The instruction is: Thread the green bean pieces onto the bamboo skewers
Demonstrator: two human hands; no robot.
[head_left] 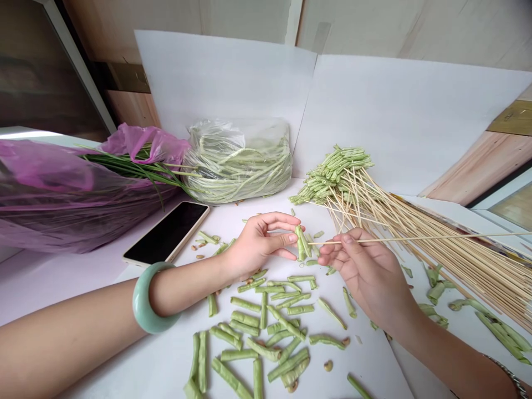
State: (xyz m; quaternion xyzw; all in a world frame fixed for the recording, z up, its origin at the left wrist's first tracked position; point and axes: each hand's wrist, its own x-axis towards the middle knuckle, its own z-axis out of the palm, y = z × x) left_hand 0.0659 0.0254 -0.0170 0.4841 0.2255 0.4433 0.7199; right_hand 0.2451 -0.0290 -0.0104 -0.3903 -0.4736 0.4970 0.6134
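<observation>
My left hand [266, 241] pinches a few short pieces of green bean [302, 244] between thumb and fingers. From the other side, my right hand [366, 269] grips a thin wooden skewer [419, 239] that points left. Its tip meets or nearly meets the bean pieces; whether it has gone in I cannot tell. Below both hands, many cut bean pieces [245, 318] lie scattered on a white sheet [158, 354]. To the right rests a pile of skewers [440, 238] with bean pieces threaded in bunches [332, 174] at their far ends.
A clear bag of long beans [241, 166] stands at the back, beside a purple bag [50, 194] with green stalks. A phone [168, 233] lies left of my left hand. White boards [233, 83] close off the back. Bean scraps [494, 327] lie at right.
</observation>
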